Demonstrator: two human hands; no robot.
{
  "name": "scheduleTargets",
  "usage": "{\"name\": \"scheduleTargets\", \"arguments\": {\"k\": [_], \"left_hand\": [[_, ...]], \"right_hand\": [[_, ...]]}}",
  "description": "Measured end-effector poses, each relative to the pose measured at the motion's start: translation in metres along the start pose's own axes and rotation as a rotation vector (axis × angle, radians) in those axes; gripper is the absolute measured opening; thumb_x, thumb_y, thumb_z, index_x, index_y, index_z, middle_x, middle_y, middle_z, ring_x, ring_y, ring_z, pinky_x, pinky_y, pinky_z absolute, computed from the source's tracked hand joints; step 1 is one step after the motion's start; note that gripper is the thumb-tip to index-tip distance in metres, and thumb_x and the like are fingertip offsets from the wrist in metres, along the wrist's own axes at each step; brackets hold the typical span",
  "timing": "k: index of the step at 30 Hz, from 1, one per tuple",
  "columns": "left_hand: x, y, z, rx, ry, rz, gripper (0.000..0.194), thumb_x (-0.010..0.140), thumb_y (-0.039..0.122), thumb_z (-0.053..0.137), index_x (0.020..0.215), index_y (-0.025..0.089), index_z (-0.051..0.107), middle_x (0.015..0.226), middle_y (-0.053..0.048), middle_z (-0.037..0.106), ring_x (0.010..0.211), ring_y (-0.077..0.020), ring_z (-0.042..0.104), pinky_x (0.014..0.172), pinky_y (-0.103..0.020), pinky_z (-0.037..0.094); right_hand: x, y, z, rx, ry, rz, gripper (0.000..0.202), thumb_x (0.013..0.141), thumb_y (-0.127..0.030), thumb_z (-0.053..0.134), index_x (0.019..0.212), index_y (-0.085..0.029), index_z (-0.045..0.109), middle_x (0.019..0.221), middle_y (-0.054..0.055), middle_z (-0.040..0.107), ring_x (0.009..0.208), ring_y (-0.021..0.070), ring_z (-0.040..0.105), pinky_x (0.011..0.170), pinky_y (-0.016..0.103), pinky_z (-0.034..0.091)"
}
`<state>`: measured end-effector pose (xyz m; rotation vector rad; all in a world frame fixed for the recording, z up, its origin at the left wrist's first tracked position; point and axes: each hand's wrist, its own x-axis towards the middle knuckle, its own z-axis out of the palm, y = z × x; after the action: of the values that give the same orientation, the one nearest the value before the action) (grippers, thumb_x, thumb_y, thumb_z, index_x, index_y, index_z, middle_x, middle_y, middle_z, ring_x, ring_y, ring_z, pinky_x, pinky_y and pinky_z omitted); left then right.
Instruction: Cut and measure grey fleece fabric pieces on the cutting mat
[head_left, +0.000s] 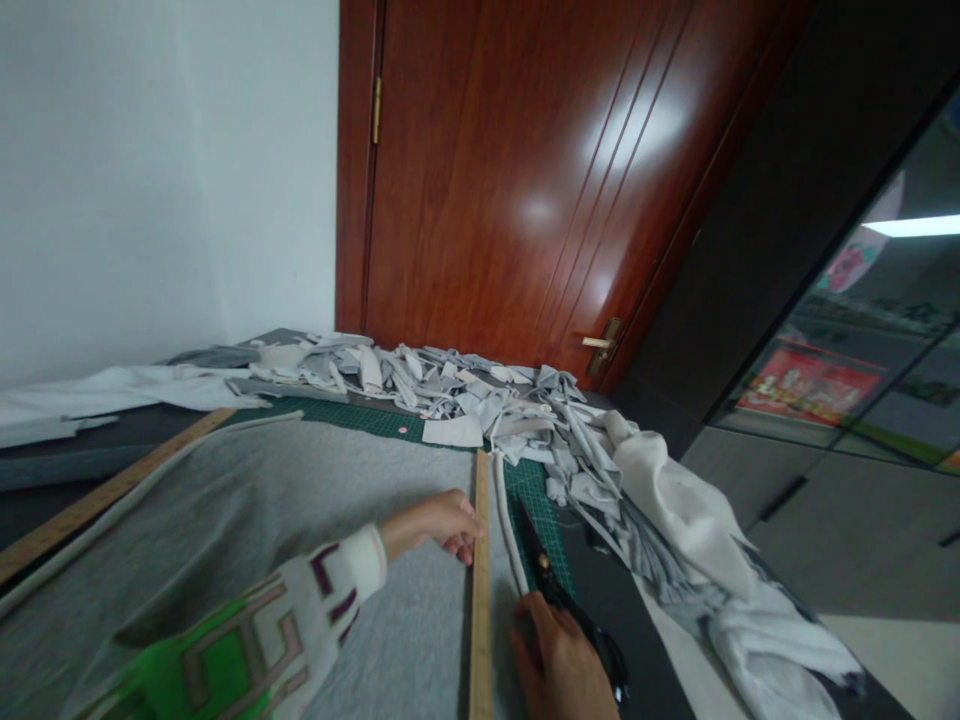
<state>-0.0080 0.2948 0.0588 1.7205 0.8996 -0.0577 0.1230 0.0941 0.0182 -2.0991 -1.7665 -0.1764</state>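
A large piece of grey fabric (pixel 405 620) lies spread out, with a long wooden ruler (pixel 481 610) across it. My left hand (pixel 448 525) is closed at the ruler's left edge, thumb and fingertips against the wood. To the right of the ruler, my right hand (pixel 566 660) is closed at the fabric's pale edge (pixel 510 530), with the fingers bent around it; the fingertips are partly hidden. Black scissors (pixel 551 580) lie right beside and partly behind my right hand, blades pointing away from me.
A green cutting mat (pixel 540 495) shows under the fabric. Heaps of grey and white fabric scraps (pixel 465 390) line the back and right side. A second wooden ruler (pixel 120 490) lies at the left. Behind stand a wooden door (pixel 510 180) and a cabinet (pixel 840 520).
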Motion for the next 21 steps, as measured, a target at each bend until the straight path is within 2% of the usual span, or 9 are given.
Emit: {"name": "scheduleTargets", "arguments": {"k": [4,8,13,16,21], "left_hand": [[0.000,-0.002,0.000,-0.007,-0.015,0.033,0.024,0.096,0.037,0.059,0.102,0.014,0.063,0.093,-0.003,0.067,0.076,-0.0147,0.065,0.069,-0.032,0.056],[0.001,-0.006,0.001,-0.014,-0.013,0.058,0.025,0.097,0.038,0.059,0.099,0.014,0.064,0.090,-0.002,0.067,0.073,-0.0141,0.065,0.068,-0.031,0.056],[0.005,-0.010,0.004,-0.019,-0.016,0.060,0.026,0.096,0.039,0.059,0.094,0.014,0.064,0.085,-0.001,0.067,0.070,-0.0133,0.064,0.067,-0.030,0.055],[0.007,-0.012,0.005,-0.016,-0.008,0.054,0.026,0.097,0.039,0.059,0.094,0.014,0.064,0.083,-0.001,0.066,0.068,-0.0128,0.063,0.065,-0.030,0.055],[0.008,-0.015,0.004,-0.012,0.005,0.072,0.027,0.097,0.039,0.058,0.089,0.014,0.063,0.078,0.001,0.064,0.064,-0.0120,0.062,0.064,-0.029,0.053]], "right_hand": [[0.015,0.005,-0.010,0.022,-0.064,-0.025,0.015,0.085,-0.012,0.058,0.092,-0.023,0.065,0.081,0.004,0.071,0.079,0.0227,0.069,0.069,0.028,0.048],[0.035,0.012,-0.024,0.005,-0.125,-0.066,0.021,0.088,-0.013,0.054,0.098,-0.022,0.070,0.095,0.007,0.070,0.092,0.0244,0.068,0.081,0.032,0.049],[0.070,0.005,-0.034,-0.094,-0.088,-0.103,0.029,0.088,-0.014,0.055,0.108,-0.026,0.073,0.100,0.011,0.065,0.098,0.0274,0.062,0.082,0.035,0.049],[0.096,-0.001,-0.029,-0.118,-0.116,-0.116,0.028,0.090,-0.017,0.055,0.109,-0.026,0.073,0.103,0.012,0.063,0.103,0.0297,0.060,0.086,0.038,0.047],[0.141,0.004,-0.008,-0.010,-0.130,-0.170,0.048,0.095,-0.008,0.035,0.136,-0.019,0.057,0.111,0.013,0.063,0.105,0.0258,0.057,0.096,0.037,0.044]]}}
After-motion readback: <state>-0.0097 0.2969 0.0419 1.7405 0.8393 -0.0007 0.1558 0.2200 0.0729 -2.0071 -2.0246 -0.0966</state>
